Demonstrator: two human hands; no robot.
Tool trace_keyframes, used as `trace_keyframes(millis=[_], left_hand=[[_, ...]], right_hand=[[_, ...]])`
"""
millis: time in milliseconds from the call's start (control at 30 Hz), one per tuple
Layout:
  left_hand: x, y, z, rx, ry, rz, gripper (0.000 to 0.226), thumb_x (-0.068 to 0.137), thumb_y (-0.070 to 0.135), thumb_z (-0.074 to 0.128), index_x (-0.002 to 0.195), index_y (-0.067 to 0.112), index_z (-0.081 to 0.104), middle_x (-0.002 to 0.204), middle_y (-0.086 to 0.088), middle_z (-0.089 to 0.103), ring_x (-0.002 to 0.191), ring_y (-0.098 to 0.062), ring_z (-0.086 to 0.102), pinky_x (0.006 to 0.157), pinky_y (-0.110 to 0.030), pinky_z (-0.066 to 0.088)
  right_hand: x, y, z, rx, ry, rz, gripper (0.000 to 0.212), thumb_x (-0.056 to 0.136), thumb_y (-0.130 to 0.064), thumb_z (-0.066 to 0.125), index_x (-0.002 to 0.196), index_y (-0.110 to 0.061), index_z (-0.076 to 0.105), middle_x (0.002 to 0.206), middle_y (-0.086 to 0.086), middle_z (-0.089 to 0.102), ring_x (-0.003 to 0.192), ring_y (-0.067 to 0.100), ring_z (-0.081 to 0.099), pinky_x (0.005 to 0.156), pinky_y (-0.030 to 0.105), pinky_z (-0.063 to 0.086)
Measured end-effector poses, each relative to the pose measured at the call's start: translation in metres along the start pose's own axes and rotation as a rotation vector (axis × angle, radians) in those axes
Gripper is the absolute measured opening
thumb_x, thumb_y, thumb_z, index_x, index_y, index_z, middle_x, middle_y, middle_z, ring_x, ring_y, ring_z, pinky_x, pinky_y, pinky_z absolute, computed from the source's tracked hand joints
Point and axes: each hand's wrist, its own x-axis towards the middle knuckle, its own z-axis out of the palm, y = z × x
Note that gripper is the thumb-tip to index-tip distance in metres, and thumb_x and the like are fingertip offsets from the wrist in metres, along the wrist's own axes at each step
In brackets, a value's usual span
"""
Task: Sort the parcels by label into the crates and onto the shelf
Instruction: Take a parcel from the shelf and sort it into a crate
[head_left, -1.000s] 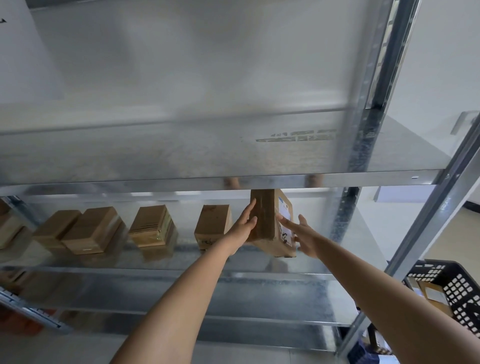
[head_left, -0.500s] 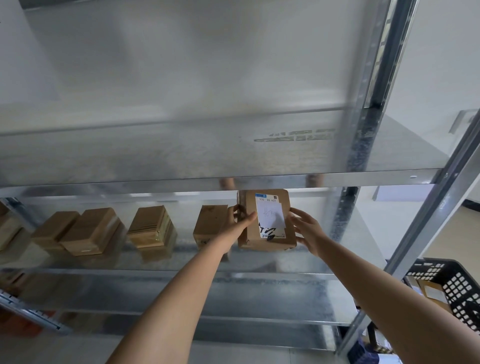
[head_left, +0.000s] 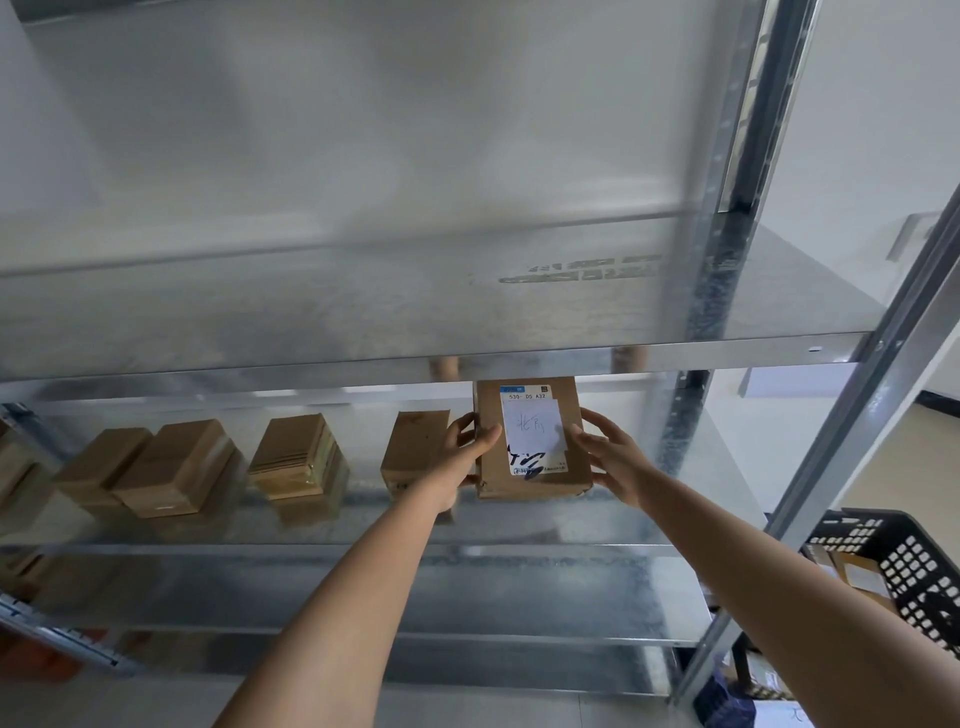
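left hand (head_left: 464, 457) and right hand (head_left: 613, 462) gripping labelled parcel (head_left: 532, 441), metal shelf (head_left: 363, 525)

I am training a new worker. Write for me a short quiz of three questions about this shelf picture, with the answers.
1. True or false: both hands hold the labelled parcel.
2. Which side of the parcel row is it on? A) left end B) right end
3. Fill in: the black ____ stands right of the shelf.

Key: 1 true: left hand and right hand grip its sides. 2 B. 3 crate.
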Motion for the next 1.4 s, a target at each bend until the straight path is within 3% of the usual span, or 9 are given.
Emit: trace_keyframes(millis=[67, 233, 400, 667, 900, 1000, 1067, 1200, 1400], left_hand=[[0.003, -0.002, 0.001, -0.029, 0.010, -0.023, 0.059, 0.083, 0.035, 0.075, 0.136, 0.033, 0.048, 0.130, -0.001, 0.064, 0.122, -0.025, 0.057, 0.102, -0.052, 0.046], [0.000, -0.005, 0.010, -0.060, 0.023, -0.066, 0.058, 0.088, 0.026, 0.071, 0.140, 0.032, 0.047, 0.123, 0.003, 0.066, 0.119, -0.024, 0.057, 0.092, -0.046, 0.049], [-0.003, -0.004, 0.022, -0.045, 0.003, -0.031, 0.063, 0.090, 0.027, 0.070, 0.145, 0.035, 0.040, 0.119, 0.007, 0.065, 0.114, -0.022, 0.057, 0.086, -0.044, 0.049], [-0.007, -0.002, 0.049, -0.013, -0.061, 0.009, 0.067, 0.091, 0.031, 0.068, 0.148, 0.037, 0.034, 0.133, 0.001, 0.060, 0.115, -0.023, 0.055, 0.076, -0.038, 0.050], [0.001, -0.009, 0.070, 0.013, -0.129, -0.016, 0.071, 0.088, 0.035, 0.070, 0.150, 0.037, 0.034, 0.135, 0.001, 0.061, 0.125, -0.026, 0.053, 0.102, -0.054, 0.044], [-0.001, -0.011, 0.079, 0.022, -0.151, -0.021, 0.071, 0.088, 0.035, 0.070, 0.149, 0.037, 0.035, 0.135, 0.001, 0.060, 0.125, -0.025, 0.053, 0.103, -0.054, 0.044], [-0.003, -0.013, 0.086, 0.023, -0.168, -0.028, 0.069, 0.088, 0.036, 0.070, 0.148, 0.038, 0.035, 0.136, 0.002, 0.060, 0.126, -0.024, 0.053, 0.103, -0.053, 0.044], [-0.007, -0.016, 0.101, 0.032, -0.206, -0.017, 0.069, 0.088, 0.035, 0.071, 0.148, 0.037, 0.037, 0.132, 0.003, 0.062, 0.118, -0.019, 0.058, 0.095, -0.045, 0.048], [-0.016, -0.009, 0.121, 0.063, -0.283, 0.023, 0.057, 0.091, 0.032, 0.067, 0.143, 0.037, 0.043, 0.122, 0.003, 0.066, 0.099, -0.008, 0.063, 0.073, -0.032, 0.052]], right_hand=[[0.001, 0.003, -0.004, 0.007, -0.017, 0.008, 0.038, 0.097, -0.016, 0.060, 0.131, -0.030, 0.050, 0.112, 0.009, 0.067, 0.101, 0.028, 0.065, 0.080, 0.040, 0.054], [0.000, 0.010, -0.014, -0.007, -0.009, 0.005, 0.042, 0.097, -0.011, 0.059, 0.135, -0.026, 0.049, 0.112, 0.010, 0.067, 0.101, 0.029, 0.065, 0.091, 0.048, 0.050], [-0.003, 0.010, -0.025, -0.018, 0.014, 0.028, 0.054, 0.097, -0.018, 0.060, 0.142, -0.038, 0.040, 0.124, 0.002, 0.063, 0.113, 0.024, 0.060, 0.101, 0.050, 0.043], [-0.016, 0.003, -0.049, -0.063, 0.056, 0.036, 0.044, 0.099, -0.021, 0.057, 0.141, -0.032, 0.046, 0.117, 0.003, 0.067, 0.103, 0.020, 0.064, 0.087, 0.036, 0.049], [-0.024, 0.004, -0.072, -0.071, 0.071, 0.076, 0.047, 0.100, -0.027, 0.053, 0.145, -0.036, 0.041, 0.129, 0.006, 0.064, 0.112, 0.030, 0.062, 0.085, 0.042, 0.051], [-0.032, 0.005, -0.081, -0.054, 0.083, 0.096, 0.045, 0.101, -0.025, 0.051, 0.145, -0.033, 0.041, 0.128, 0.008, 0.063, 0.105, 0.028, 0.064, 0.077, 0.039, 0.051], [-0.038, 0.007, -0.088, -0.055, 0.098, 0.099, 0.043, 0.102, -0.024, 0.049, 0.143, -0.033, 0.041, 0.124, 0.008, 0.063, 0.100, 0.027, 0.064, 0.082, 0.041, 0.051], [-0.049, 0.013, -0.103, -0.063, 0.130, 0.103, 0.047, 0.102, -0.025, 0.049, 0.147, -0.031, 0.038, 0.133, 0.011, 0.060, 0.118, 0.035, 0.058, 0.100, 0.052, 0.047], [-0.070, 0.013, -0.119, -0.027, 0.197, 0.090, 0.053, 0.100, -0.027, 0.052, 0.150, -0.032, 0.035, 0.137, 0.012, 0.057, 0.122, 0.036, 0.057, 0.102, 0.055, 0.046]])
